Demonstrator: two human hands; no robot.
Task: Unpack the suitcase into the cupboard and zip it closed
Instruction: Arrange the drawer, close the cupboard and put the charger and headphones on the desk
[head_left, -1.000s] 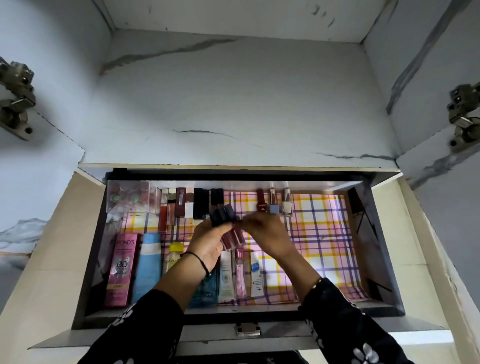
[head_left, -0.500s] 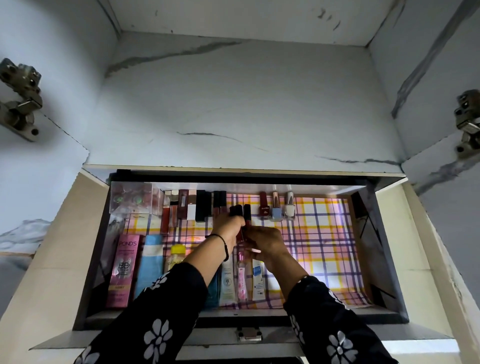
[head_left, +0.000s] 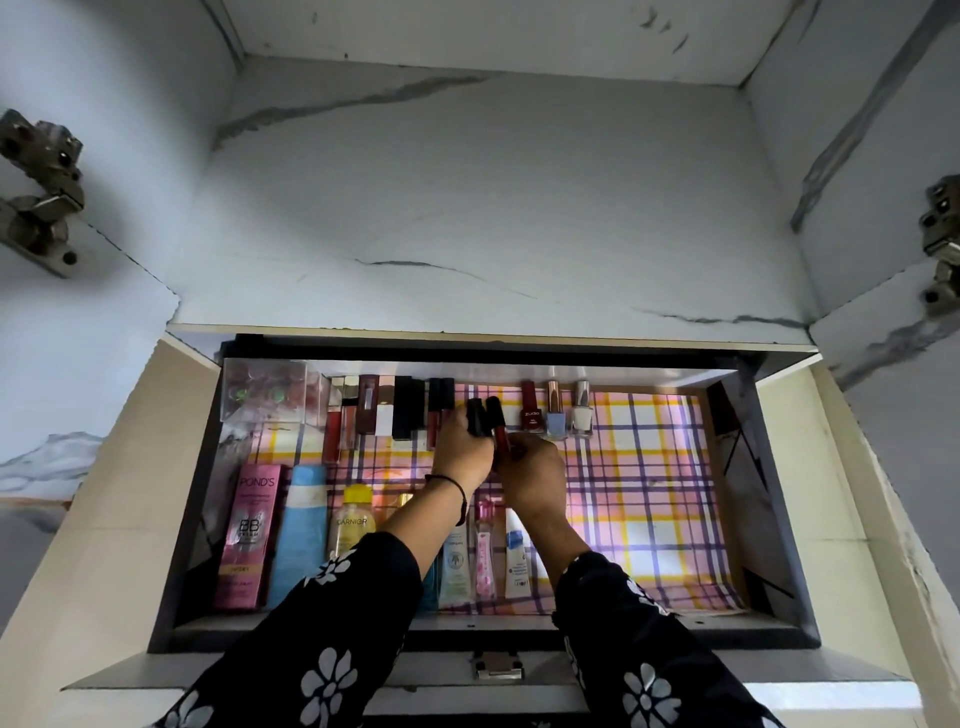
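Note:
Both hands reach into an open cupboard drawer (head_left: 763, 499) lined with pink and yellow plaid paper. My left hand (head_left: 465, 452) grips a dark-capped lip gloss tube (head_left: 477, 415) near the back row. My right hand (head_left: 535, 478) pinches a red lip gloss tube (head_left: 498, 428) right beside it. A row of lipsticks and glosses (head_left: 395, 410) stands along the back wall left of my hands. Three nail polish bottles (head_left: 556, 415) stand to the right. The suitcase is out of view.
A pink Pond's box (head_left: 247, 535), a blue tube (head_left: 301, 535), a yellow Garnier bottle (head_left: 353, 519) and small tubes (head_left: 485, 556) lie along the drawer's front left. A clear box (head_left: 265, 389) sits at the back left. Bare plaid liner (head_left: 649, 493) fills the right half. Door hinges flank the cupboard.
Both hands have moved from the drawer's middle toward the back row, carrying the lip gloss tubes. The tubes now stand upright near the row of lipsticks.

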